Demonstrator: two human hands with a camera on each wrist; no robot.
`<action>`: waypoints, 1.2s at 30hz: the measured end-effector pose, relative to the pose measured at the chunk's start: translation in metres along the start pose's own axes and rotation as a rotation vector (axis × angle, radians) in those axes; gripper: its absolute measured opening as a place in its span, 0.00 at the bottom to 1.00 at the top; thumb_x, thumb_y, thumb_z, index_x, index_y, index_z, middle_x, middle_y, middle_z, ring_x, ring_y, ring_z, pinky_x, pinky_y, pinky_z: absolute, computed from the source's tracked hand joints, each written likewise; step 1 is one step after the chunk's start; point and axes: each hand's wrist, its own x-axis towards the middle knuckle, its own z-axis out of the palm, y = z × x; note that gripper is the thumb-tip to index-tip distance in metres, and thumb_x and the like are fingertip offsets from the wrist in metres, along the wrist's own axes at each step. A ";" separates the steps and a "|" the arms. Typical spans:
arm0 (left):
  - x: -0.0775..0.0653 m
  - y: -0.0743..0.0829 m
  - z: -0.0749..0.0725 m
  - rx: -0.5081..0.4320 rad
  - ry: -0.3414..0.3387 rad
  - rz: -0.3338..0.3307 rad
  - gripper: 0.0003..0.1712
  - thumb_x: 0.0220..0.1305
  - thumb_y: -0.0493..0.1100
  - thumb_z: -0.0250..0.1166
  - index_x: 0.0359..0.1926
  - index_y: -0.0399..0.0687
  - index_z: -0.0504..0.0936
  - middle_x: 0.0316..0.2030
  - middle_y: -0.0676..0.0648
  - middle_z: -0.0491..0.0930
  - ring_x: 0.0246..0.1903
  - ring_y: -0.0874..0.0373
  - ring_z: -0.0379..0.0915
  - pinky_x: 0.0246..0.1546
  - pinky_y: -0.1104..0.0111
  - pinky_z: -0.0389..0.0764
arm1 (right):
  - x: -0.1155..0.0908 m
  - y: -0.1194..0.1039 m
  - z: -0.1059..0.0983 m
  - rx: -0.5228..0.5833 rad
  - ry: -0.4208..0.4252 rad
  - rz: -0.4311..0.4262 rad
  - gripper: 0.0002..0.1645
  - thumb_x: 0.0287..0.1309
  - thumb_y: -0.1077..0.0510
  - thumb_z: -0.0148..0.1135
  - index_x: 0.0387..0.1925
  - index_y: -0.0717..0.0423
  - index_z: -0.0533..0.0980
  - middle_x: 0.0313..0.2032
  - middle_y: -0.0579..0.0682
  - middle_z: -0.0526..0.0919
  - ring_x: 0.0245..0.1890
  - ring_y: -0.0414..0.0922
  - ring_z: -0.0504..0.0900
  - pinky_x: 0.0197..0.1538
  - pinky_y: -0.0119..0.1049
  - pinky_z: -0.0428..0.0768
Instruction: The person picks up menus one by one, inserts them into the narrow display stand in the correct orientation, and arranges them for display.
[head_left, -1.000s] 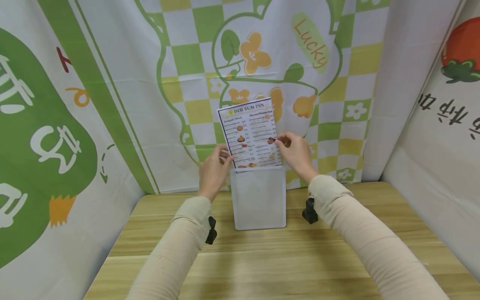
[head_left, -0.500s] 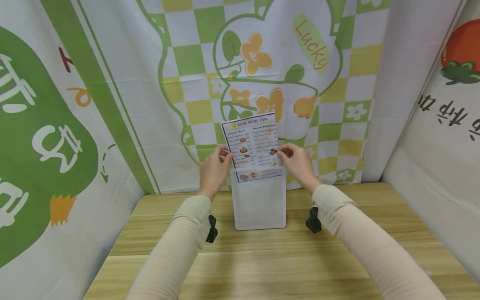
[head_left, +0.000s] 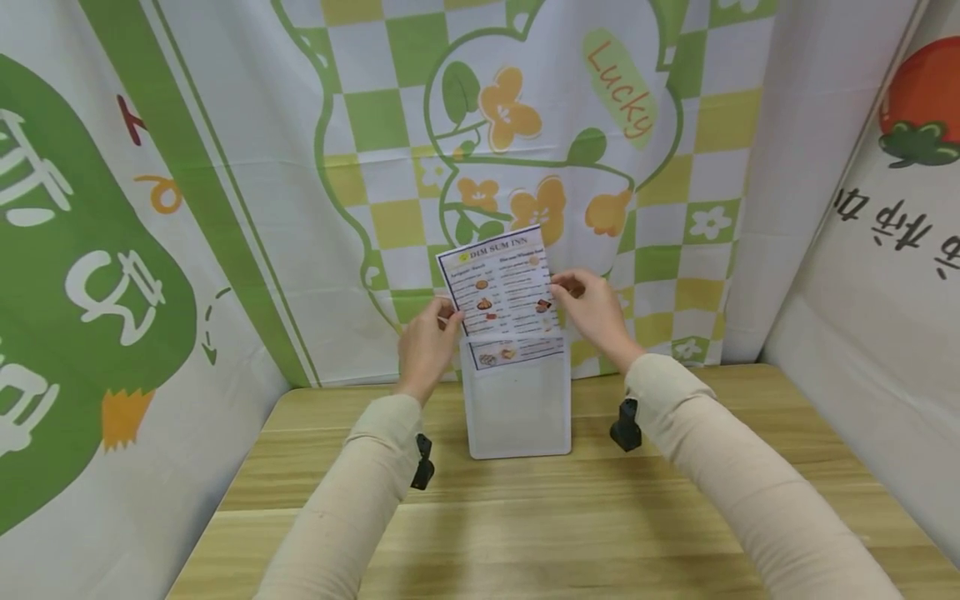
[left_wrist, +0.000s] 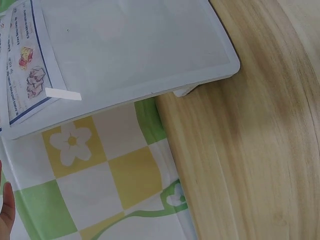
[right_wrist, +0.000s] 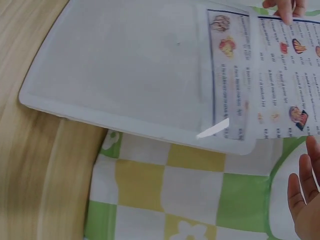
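Note:
A printed menu sheet (head_left: 498,287) headed "DIM SUM INN" leans to the left above a white-framed, clear display holder (head_left: 517,412). Its lower strip shows behind the holder's clear front, tilted against the frame, in both wrist views. My left hand (head_left: 429,346) pinches the sheet's left edge, thumb on the printed face, just above the holder's top rim. On the opposite edge, higher up, my right hand (head_left: 594,312) holds the sheet between thumb and forefinger. Only a bit of the left hand (left_wrist: 7,212) appears in its own wrist view.
The holder stands on a wooden table (head_left: 510,525) near its back edge. Right behind hangs a green and yellow checked cloth (head_left: 375,167). Printed cloth walls rise at left and right. A small foot (left_wrist: 186,90) juts out behind the holder.
The menu sheet has come down, so its bottom strip now sits inside the holder's top. Over the last half second it tilted further left, and my right hand rose slightly.

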 end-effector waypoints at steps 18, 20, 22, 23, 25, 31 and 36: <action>0.009 0.013 -0.007 -0.051 -0.035 -0.022 0.16 0.71 0.53 0.61 0.52 0.50 0.80 0.41 0.51 0.84 0.38 0.57 0.78 0.38 0.62 0.75 | -0.013 0.012 -0.001 -0.059 -0.046 0.060 0.12 0.69 0.58 0.60 0.47 0.62 0.79 0.41 0.57 0.84 0.42 0.51 0.79 0.47 0.46 0.77; 0.009 0.014 -0.008 -0.056 -0.043 -0.017 0.16 0.71 0.52 0.61 0.52 0.49 0.80 0.40 0.50 0.84 0.38 0.56 0.78 0.37 0.62 0.76 | -0.014 0.014 0.000 -0.062 -0.060 0.063 0.12 0.69 0.58 0.60 0.47 0.62 0.80 0.41 0.57 0.84 0.42 0.51 0.79 0.47 0.45 0.78; 0.009 0.014 -0.008 -0.058 -0.048 -0.009 0.15 0.71 0.51 0.61 0.52 0.48 0.79 0.40 0.50 0.84 0.38 0.56 0.78 0.36 0.62 0.76 | -0.014 0.015 0.001 -0.059 -0.070 0.076 0.11 0.69 0.58 0.61 0.46 0.61 0.80 0.41 0.56 0.84 0.41 0.50 0.79 0.46 0.44 0.78; 0.008 0.013 -0.008 -0.060 -0.050 -0.005 0.15 0.71 0.50 0.61 0.52 0.48 0.79 0.40 0.50 0.84 0.37 0.56 0.78 0.36 0.62 0.77 | -0.014 0.015 0.002 -0.060 -0.074 0.080 0.11 0.69 0.58 0.60 0.46 0.61 0.79 0.41 0.56 0.83 0.41 0.50 0.78 0.45 0.43 0.78; 0.006 0.011 -0.006 -0.052 -0.055 0.001 0.14 0.71 0.50 0.61 0.51 0.48 0.80 0.39 0.50 0.84 0.37 0.56 0.78 0.34 0.63 0.77 | -0.012 0.015 0.002 -0.063 -0.071 0.077 0.11 0.69 0.58 0.60 0.46 0.62 0.79 0.41 0.56 0.83 0.41 0.50 0.78 0.45 0.43 0.78; 0.000 0.005 0.002 -0.020 -0.069 0.013 0.13 0.71 0.49 0.62 0.49 0.47 0.80 0.39 0.49 0.84 0.36 0.56 0.79 0.34 0.63 0.77 | -0.007 0.007 0.001 -0.074 -0.059 0.061 0.13 0.70 0.56 0.60 0.47 0.62 0.79 0.40 0.57 0.82 0.41 0.51 0.78 0.43 0.45 0.78; -0.002 0.003 0.005 -0.014 -0.061 -0.006 0.13 0.71 0.50 0.62 0.49 0.48 0.79 0.39 0.49 0.84 0.36 0.56 0.79 0.34 0.62 0.77 | -0.009 0.004 0.001 -0.080 -0.081 0.065 0.13 0.70 0.56 0.58 0.48 0.62 0.79 0.41 0.57 0.82 0.42 0.51 0.78 0.44 0.46 0.78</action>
